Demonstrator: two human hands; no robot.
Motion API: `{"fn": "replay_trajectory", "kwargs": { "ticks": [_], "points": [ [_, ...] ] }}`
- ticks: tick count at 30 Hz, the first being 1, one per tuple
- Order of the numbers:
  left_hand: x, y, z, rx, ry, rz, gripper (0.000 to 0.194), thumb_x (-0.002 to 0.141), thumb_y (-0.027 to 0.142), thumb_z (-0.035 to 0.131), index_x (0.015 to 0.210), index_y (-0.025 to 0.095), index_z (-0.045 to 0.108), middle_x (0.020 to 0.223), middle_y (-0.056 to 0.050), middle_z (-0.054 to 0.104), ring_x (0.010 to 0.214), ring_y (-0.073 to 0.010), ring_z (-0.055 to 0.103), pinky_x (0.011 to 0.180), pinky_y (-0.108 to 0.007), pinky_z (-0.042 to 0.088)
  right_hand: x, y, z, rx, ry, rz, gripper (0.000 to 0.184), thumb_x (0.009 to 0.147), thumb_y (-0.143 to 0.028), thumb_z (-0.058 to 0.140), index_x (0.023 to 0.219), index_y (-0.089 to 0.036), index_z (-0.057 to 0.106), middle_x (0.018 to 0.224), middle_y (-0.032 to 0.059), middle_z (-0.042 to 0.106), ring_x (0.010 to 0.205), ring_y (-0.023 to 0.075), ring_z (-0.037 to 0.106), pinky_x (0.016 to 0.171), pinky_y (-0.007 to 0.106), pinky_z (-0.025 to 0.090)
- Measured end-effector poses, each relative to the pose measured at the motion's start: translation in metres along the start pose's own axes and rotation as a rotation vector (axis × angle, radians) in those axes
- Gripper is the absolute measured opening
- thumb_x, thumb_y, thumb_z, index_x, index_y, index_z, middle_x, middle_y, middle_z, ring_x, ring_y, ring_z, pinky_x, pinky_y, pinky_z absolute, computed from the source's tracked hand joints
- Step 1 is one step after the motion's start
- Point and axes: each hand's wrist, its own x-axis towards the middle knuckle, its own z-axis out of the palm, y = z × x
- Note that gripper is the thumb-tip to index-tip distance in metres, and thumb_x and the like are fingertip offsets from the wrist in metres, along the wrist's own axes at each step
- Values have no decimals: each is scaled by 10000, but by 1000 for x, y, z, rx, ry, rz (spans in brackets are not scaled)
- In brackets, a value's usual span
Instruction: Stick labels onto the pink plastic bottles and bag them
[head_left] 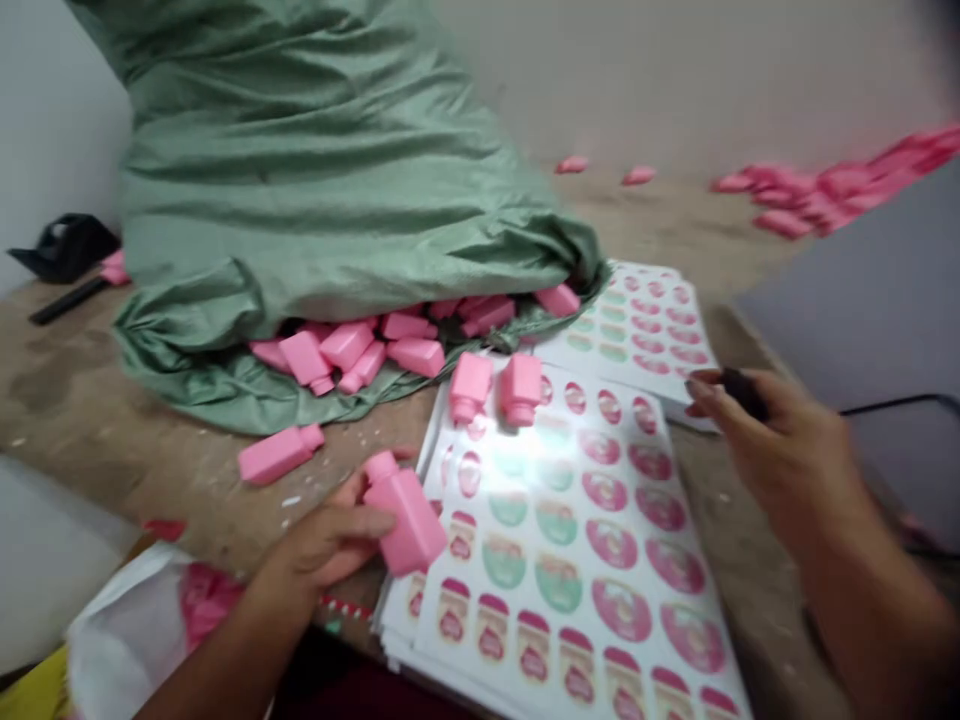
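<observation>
Pink plastic bottle (405, 525): flat-sided, short neck, in the left hand (326, 545), just above the near edge of the label sheets. Looks light, hollow and fairly stiff; smooth walls may slip a little. Best hold seems the broad body, not the narrow neck.

Green woven sack (300, 170) slumps across the worn workbench (90, 400), its mouth spilling more pink bottles (345, 350). A drift of pink bottles (825, 180) lies farther off, beyond the bench. White plastic bag (127, 640) at lower left, pink showing through.

Stack of label sheets (555, 520) lies beside the sack, printed with rows of oval and arched labels; a second sheet (637, 330) lies beyond it. Two bottles (470, 385) rest on the stack, necks toward the person. One loose bottle (280, 455) lies on the bench.

Left hand curled around the body, gripping. Right hand (787, 450) raised, fingers pinching a small dark object (745, 393), too blurred to identify.
</observation>
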Motion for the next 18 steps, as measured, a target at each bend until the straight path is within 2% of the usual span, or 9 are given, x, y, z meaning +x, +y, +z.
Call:
{"fn": "replay_trajectory", "kwargs": {
  "ticks": [1,4,5,6,7,9,12,15,18],
  "points": [
    [1,1,2,-15,14,47,758,500,216,838,1214,264,587,875,6,678,909,-237,674,857,-336,519,-31,-14,3,65,-102,-26,395,799,-551,621,993,-224,726,880,92,734,828,261,672,721,369,472],
    [1,-3,12,-66,35,173,576,531,171,842,1034,244,573,818,45,628,806,-141,636,789,-248,503,-128,-55,11,382,-522,-80,343,686,-527,723,888,-249,718,860,51,743,724,223,679,636,314,522],
    [-2,-5,18,-72,27,203,546,551,164,839,1010,243,555,826,51,620,796,-122,624,785,-232,497,-155,-67,14,472,-610,-54,357,716,-519,718,961,-260,709,852,34,741,664,195,666,600,297,522],
    [-5,-9,25,-65,12,226,527,574,165,835,1003,245,539,835,54,614,789,-111,615,781,-225,494,-177,-77,16,565,-643,-26,385,733,-512,720,1029,-269,682,838,17,733,591,167,634,539,276,506],
    [-8,-13,32,-42,-2,248,508,595,172,830,995,245,527,840,57,605,775,-103,604,770,-221,491,-192,-84,18,655,-624,-4,393,737,-485,731,1058,-271,653,881,12,730,629,161,640,571,269,517],
    [-15,-21,46,55,-23,292,476,622,192,830,973,240,513,862,57,594,757,-96,590,741,-218,482,-203,-91,17,779,-519,-18,307,739,-416,742,976,-262,623,912,6,714,772,168,659,682,265,531],
    [-20,-32,61,306,-70,330,466,645,238,840,993,230,530,932,33,614,773,-106,594,709,-223,474,-192,-84,3,773,-432,-42,226,769,-385,725,924,-247,637,854,-2,677,778,160,629,706,268,507],
    [-19,-38,70,549,-171,240,536,652,276,842,1106,218,564,1012,-17,638,809,-143,613,691,-248,485,-180,-70,-16,700,-462,-65,243,777,-412,718,933,-233,663,843,6,662,780,170,612,713,285,490],
    [-16,-38,80,578,-177,162,521,647,282,832,1100,199,587,994,-26,638,786,-137,603,665,-244,476,-183,-53,-30,546,-416,-71,309,814,-469,666,1015,-237,631,818,4,643,744,177,593,669,294,465]
  ]
}}
